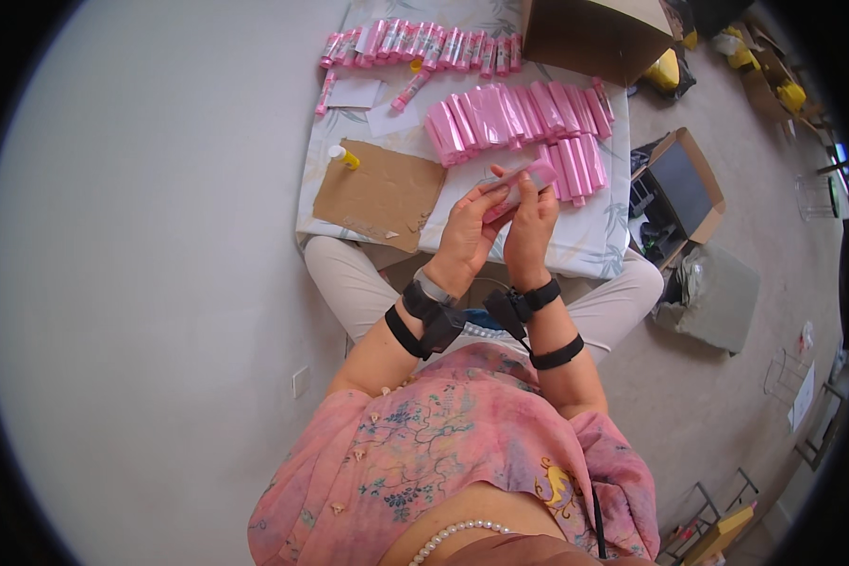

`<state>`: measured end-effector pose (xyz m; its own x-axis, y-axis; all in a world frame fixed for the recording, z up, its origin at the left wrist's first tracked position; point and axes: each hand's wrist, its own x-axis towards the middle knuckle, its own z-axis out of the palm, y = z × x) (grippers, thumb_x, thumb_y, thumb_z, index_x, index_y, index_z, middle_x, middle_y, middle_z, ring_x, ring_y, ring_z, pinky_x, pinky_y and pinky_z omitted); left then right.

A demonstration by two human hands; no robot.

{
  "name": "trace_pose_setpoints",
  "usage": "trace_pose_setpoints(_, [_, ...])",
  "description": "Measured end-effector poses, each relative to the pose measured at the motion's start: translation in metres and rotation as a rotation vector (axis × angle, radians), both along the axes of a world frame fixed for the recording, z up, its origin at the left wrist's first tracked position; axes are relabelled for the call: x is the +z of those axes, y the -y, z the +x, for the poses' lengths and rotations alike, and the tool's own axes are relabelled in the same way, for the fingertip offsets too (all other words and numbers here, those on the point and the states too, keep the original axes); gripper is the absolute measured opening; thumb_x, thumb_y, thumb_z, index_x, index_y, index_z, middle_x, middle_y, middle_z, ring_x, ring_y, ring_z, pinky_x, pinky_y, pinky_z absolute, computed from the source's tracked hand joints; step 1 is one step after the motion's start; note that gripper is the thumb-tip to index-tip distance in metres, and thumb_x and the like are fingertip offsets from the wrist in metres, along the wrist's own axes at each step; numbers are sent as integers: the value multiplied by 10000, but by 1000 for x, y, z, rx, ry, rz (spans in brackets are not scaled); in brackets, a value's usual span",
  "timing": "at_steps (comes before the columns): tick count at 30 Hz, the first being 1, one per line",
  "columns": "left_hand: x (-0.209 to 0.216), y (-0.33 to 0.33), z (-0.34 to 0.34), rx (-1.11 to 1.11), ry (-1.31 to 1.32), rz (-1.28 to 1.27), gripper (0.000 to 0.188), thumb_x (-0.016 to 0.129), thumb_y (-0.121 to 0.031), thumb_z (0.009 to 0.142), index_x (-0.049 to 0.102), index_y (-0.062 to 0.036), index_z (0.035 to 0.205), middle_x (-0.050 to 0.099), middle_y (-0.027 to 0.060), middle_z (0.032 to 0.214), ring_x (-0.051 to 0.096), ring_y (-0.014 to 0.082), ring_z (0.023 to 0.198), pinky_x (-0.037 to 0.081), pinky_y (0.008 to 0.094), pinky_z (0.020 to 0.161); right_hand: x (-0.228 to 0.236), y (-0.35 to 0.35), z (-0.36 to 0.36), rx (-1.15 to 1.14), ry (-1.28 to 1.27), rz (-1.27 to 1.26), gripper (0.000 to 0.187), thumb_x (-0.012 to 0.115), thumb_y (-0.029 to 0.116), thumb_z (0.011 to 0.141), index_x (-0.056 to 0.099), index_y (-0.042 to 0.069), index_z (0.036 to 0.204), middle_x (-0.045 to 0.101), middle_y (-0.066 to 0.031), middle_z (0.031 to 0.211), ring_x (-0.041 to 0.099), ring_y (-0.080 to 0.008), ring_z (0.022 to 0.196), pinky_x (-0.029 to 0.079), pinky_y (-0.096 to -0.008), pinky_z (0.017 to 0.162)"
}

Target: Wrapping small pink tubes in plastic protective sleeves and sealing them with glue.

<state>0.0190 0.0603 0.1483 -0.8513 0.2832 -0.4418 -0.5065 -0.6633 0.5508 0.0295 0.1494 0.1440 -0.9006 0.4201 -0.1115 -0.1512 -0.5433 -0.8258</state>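
My left hand (469, 231) and my right hand (530, 226) meet above the near side of the table. Between their fingers is a pink plastic roll (541, 174) with a pale paper label against it. Fingers partly cover the roll, so whether the label goes all the way round is hidden. Just beyond my hands lie several plain pink rolls (486, 115) in a long row, with a shorter group (575, 168) beside my right hand. To the left, a yellow glue stick (345, 158) with a white cap lies on a flat cardboard sheet (377, 200).
Several pink rolls with printed labels (443, 47) line the table's far side. Near them lie white papers (355, 92). A cardboard box (594, 38) stands at the far right corner. On the floor to the right are an open box (693, 189) and a grey-green stool (717, 297).
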Motion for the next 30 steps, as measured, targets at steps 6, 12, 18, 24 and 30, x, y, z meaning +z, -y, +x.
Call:
trace_pose_setpoints(6, [-3,8,2,-115,-62,38,282,629,-133,1020,651,-43,1285,712,66,1133,696,153,992,574,311,901,13,-2,1,8,17,8,274,518,257,1100,660,30,1044,762,-155,1135,647,-50,734,495,-183,557])
trace_pose_setpoints(12, [14,-8,11,21,-27,-18,133,648,-99,1004,692,-65,1125,715,17,968,662,101,835,519,243,728,16,1,-1,-7,10,-14,304,532,298,1095,661,31,1029,771,-159,1091,599,-28,636,431,-169,487])
trace_pose_setpoints(18, [11,-6,10,71,-79,4,141,648,-85,995,689,-58,1128,710,19,980,657,100,831,525,243,737,30,2,1,-3,31,-40,358,535,351,1086,666,25,1014,775,-147,1084,560,-21,611,414,-168,497])
trace_pose_setpoints(24, [9,-6,7,128,-183,-1,159,627,-70,1001,692,-43,1144,715,36,1004,655,106,813,551,257,750,35,-4,1,164,-1,-47,382,517,321,1082,649,-12,1212,721,-149,1259,667,-102,882,531,-214,690])
trace_pose_setpoints(30, [18,-10,6,147,-176,25,173,651,-82,995,693,-43,1158,725,35,1000,643,91,796,519,236,726,41,-1,-1,115,-37,-29,278,478,206,1092,624,12,1227,727,-104,1235,615,-29,760,509,-172,639])
